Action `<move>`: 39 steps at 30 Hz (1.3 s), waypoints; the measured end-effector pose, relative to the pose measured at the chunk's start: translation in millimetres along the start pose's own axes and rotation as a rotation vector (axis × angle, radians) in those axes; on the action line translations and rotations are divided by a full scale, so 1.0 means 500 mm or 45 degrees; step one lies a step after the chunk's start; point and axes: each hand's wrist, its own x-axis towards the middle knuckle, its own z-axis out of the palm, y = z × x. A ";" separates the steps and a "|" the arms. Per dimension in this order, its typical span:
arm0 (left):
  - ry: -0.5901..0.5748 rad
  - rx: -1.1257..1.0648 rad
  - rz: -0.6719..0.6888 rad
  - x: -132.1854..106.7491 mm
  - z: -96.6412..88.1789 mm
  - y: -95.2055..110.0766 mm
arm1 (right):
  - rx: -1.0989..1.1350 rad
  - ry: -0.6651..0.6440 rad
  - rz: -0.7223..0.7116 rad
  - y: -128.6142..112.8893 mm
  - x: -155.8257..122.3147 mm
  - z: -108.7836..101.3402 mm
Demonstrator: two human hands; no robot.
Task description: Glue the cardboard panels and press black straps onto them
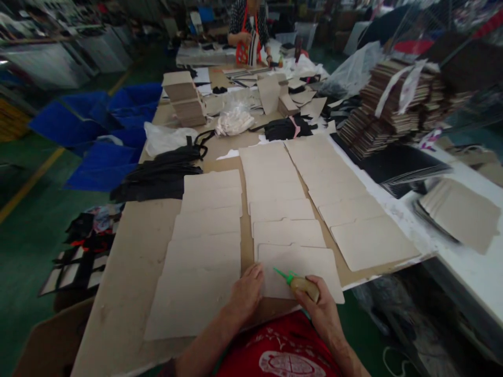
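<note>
My right hand (324, 309) is wrapped round a squeeze bottle (304, 287) with amber contents and a green pointed nozzle, tilted to the left. Its tip is over the nearest cardboard sheet (314, 262) of the middle column. My left hand (248, 290) lies flat at that sheet's left edge, fingers stretched forward and holding nothing. Overlapping beige cardboard sheets run away from me in three columns: a left column (200, 296), the middle one, and a right column (373, 241).
Black fabric pieces (161, 173) lie at the table's left edge. Beyond the columns are a cardboard stack (184, 99) and plastic bags (236, 118). Tall bundled boards (404, 104) stand right, near loose sheets (459, 209). Blue bins (106, 162) are left. A person (249, 36) stands opposite.
</note>
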 end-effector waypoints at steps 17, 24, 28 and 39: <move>0.043 0.101 -0.091 -0.010 -0.013 0.041 | -0.165 0.041 -0.043 -0.018 0.013 -0.014; 0.043 0.090 -0.127 -0.027 0.000 0.054 | -0.209 -0.094 -0.107 0.003 0.009 -0.023; 0.048 0.089 -0.159 -0.024 -0.001 0.054 | -0.349 -0.123 -0.189 0.016 0.006 -0.021; 0.075 0.090 -0.182 0.006 -0.010 0.042 | -0.583 -0.133 -0.324 0.004 0.011 -0.012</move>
